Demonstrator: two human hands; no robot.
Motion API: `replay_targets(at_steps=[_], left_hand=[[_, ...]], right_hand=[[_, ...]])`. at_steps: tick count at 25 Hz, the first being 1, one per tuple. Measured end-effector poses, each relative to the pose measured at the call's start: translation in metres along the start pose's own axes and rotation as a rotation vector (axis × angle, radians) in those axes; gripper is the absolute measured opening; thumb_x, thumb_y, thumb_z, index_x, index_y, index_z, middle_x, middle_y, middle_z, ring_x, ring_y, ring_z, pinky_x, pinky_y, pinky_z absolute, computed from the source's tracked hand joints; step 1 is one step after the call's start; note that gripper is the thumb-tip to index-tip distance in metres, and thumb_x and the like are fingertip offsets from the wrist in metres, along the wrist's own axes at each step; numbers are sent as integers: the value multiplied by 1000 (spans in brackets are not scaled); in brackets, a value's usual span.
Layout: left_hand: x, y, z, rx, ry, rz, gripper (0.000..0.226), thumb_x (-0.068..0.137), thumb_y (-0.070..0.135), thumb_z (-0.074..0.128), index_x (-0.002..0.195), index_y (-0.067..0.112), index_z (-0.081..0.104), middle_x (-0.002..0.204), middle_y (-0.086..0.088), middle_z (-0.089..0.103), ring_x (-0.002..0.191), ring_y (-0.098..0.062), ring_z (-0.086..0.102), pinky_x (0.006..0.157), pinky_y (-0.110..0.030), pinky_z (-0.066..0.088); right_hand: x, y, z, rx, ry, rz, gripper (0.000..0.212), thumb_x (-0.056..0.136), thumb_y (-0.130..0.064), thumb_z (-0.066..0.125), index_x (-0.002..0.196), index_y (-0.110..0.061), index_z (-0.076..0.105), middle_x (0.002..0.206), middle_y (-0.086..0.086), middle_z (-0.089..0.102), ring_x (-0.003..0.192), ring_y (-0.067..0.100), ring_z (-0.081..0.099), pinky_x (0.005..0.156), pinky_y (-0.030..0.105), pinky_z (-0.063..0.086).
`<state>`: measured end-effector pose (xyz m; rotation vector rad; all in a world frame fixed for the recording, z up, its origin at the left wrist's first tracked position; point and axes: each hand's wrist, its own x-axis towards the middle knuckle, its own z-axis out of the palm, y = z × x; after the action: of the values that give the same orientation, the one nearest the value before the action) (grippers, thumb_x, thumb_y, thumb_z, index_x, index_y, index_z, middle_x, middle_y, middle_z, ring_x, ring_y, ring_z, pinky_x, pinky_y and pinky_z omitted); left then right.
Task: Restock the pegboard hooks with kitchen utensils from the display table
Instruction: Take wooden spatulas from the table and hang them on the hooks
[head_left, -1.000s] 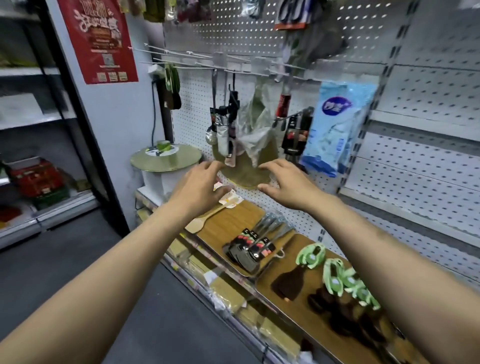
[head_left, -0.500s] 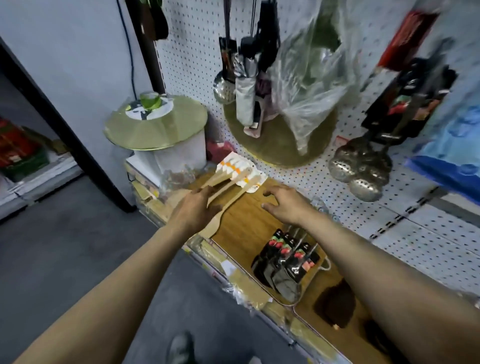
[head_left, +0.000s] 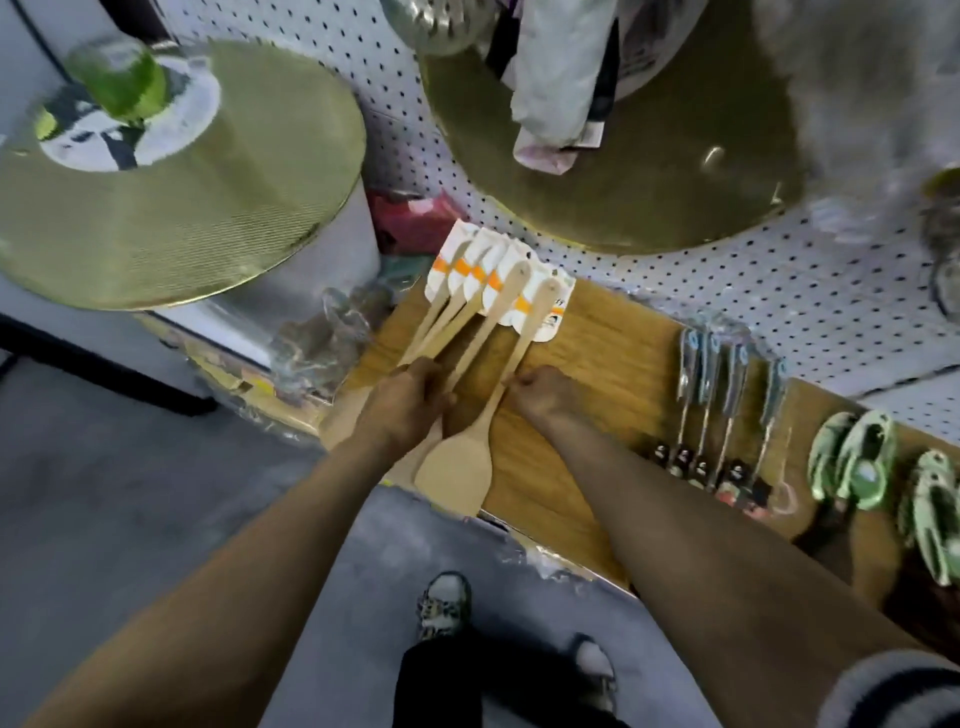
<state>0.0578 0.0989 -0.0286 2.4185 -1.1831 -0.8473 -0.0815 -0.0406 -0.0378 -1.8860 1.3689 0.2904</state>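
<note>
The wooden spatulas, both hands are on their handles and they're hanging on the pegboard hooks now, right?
Not quite. The head view shows the wooden spatulas lying on the wooden display table, not hanging on the pegboard hooks. The rest holds: the left hand and right hand are both on their handles.

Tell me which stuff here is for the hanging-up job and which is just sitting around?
For the job:
wooden spatulas, gathered by the left hand and right hand
pegboard
display table
metal utensils
green-handled tools

Just around:
gold round lid on a white tub
red packet
crumpled plastic wrap
</note>
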Motion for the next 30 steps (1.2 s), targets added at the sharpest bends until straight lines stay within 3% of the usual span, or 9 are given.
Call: replay_targets(at_steps=[4, 8, 10, 12, 16, 20, 25, 27, 30], left_hand=[[18, -14, 4, -126, -9, 51, 42, 88, 35, 66, 126, 17, 56, 121, -6, 64, 107, -23, 61, 93, -41, 52], [25, -14, 11, -176, -24, 71, 35, 86, 33, 68, 116, 17, 60, 111, -4, 67, 101, -22, 63, 89, -41, 53], [28, -13, 15, -179, -40, 81, 32, 87, 34, 68, 114, 18, 60, 108, -4, 67, 99, -22, 63, 87, -41, 53], [29, -10, 19, -169, -49, 87, 33, 87, 37, 67, 115, 20, 59, 108, -3, 66, 100, -22, 62, 88, -40, 52], [29, -15, 23, -172, -48, 84, 34, 87, 38, 66, 115, 21, 59, 109, -2, 66, 101, -22, 63, 88, -41, 53], [27, -23, 22, -202, -58, 65, 37, 86, 37, 68, 117, 20, 59, 110, -2, 68, 102, -21, 63, 90, -44, 53], [27, -10, 21, -217, -87, 42, 46, 86, 36, 69, 125, 17, 53, 119, -6, 66, 111, -25, 60, 98, -44, 49], [31, -2, 24, -237, -103, 21, 49, 85, 37, 69, 127, 19, 51, 121, -6, 65, 113, -26, 58, 100, -45, 47], [43, 6, 31, -217, -99, -21, 49, 84, 41, 69, 126, 23, 51, 120, -4, 65, 114, -27, 59, 99, -46, 48]], right_hand=[[26, -11, 23, 60, 58, 216, 39, 92, -48, 60, 113, -17, 69, 116, 8, 69, 109, 29, 64, 78, 33, 51], [32, -6, 26, 251, 58, 368, 27, 79, -43, 73, 87, -17, 69, 97, 4, 75, 89, 20, 71, 66, 28, 55], [32, 5, 27, 299, 82, 481, 35, 73, -36, 77, 97, -12, 71, 100, 8, 75, 90, 22, 72, 74, 33, 61], [30, 13, 28, 280, 130, 494, 50, 72, -40, 77, 109, -9, 68, 107, 11, 71, 98, 27, 69, 76, 32, 58], [28, 5, 35, 247, 154, 421, 60, 75, -62, 70, 108, -12, 69, 107, 8, 71, 100, 28, 67, 68, 31, 50], [21, 2, 42, 160, 107, 384, 44, 84, -43, 69, 116, -12, 67, 116, 9, 68, 109, 28, 64, 74, 30, 48], [-5, 28, 25, 572, 56, 476, 35, 77, -24, 83, 106, -10, 68, 98, 8, 72, 83, 23, 70, 77, 35, 61], [-23, 34, 18, 799, 74, 481, 30, 74, -16, 86, 97, -11, 68, 98, 8, 73, 81, 19, 69, 68, 28, 60], [-47, 39, 8, 945, 115, 449, 22, 76, -11, 84, 90, -9, 67, 89, 8, 72, 68, 14, 66, 56, 21, 54]])
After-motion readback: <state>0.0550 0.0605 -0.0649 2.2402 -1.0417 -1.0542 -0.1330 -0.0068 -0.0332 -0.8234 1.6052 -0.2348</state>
